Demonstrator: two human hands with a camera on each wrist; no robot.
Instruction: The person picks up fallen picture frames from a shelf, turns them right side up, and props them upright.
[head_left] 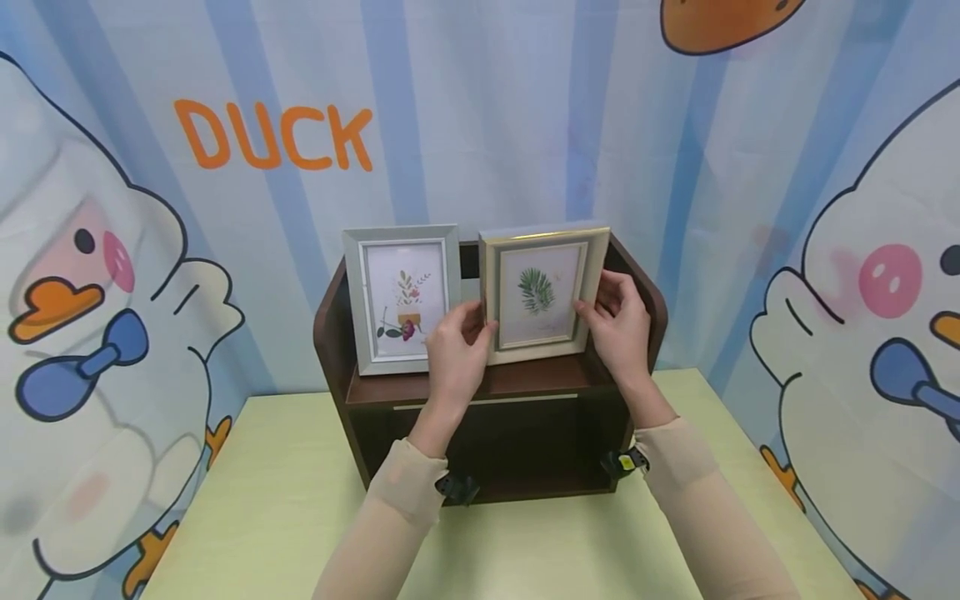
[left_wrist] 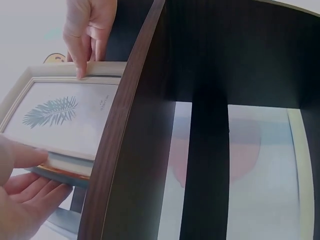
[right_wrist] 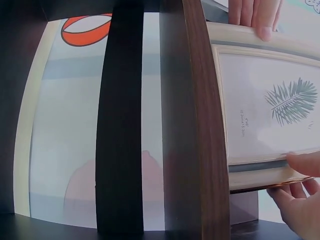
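Observation:
A gold-edged picture frame (head_left: 543, 292) with a green palm-leaf print stands slightly tilted on the top shelf of a dark brown wooden rack (head_left: 480, 387). My left hand (head_left: 459, 350) pinches its left side, thumb on the front and fingers behind. On the opposite side my right hand (head_left: 618, 325) grips the edge in the same way. In the left wrist view the frame's palm leaf (left_wrist: 51, 111) shows behind the shelf edge, and the right wrist view shows the thumb (right_wrist: 302, 162) on the frame's border. A silver-white picture frame (head_left: 405, 300) with a flower print stands to the left.
The rack's lower compartment (head_left: 517, 450) opens toward me, below the top shelf. The rack stands on a pale yellow-green table (head_left: 285, 483). Behind it hangs a blue-striped curtain (head_left: 495, 108) with duck drawings and orange lettering.

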